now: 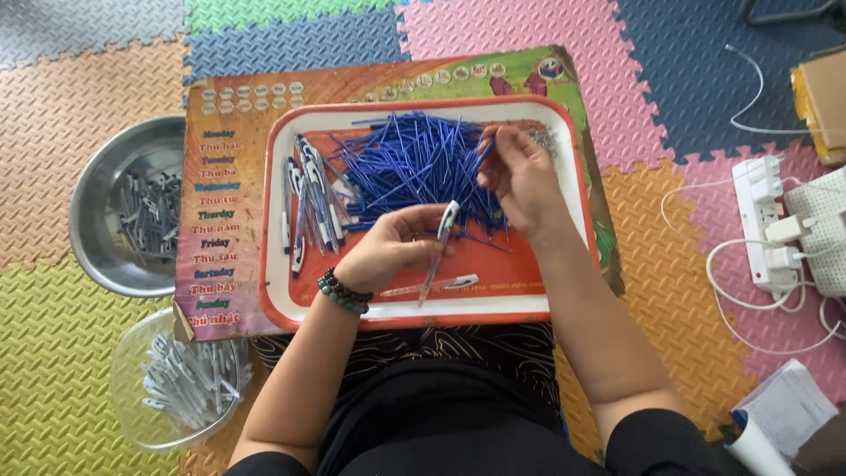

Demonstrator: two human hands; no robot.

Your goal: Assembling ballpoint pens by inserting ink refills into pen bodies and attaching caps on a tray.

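The left hand (pixel 388 251), a bead bracelet (pixel 342 292) at its wrist, pinches a clear pen barrel (pixel 440 251) that slants down from the fingers over an orange tray (pixel 493 304). Just below that grip a second barrel (pixel 432 286) lies flat on the tray. Above and right of it, the right hand (pixel 520 176) has its fingertips closed on a blue refill (pixel 485 152) at the edge of a heap of refills (pixel 410 167). Left of the grip lies a row of assembled pens (pixel 304 203). Further left, off the tray, sit a steel bowl (pixel 101 256) and a clear bowl (pixel 132 423), both holding pen parts.
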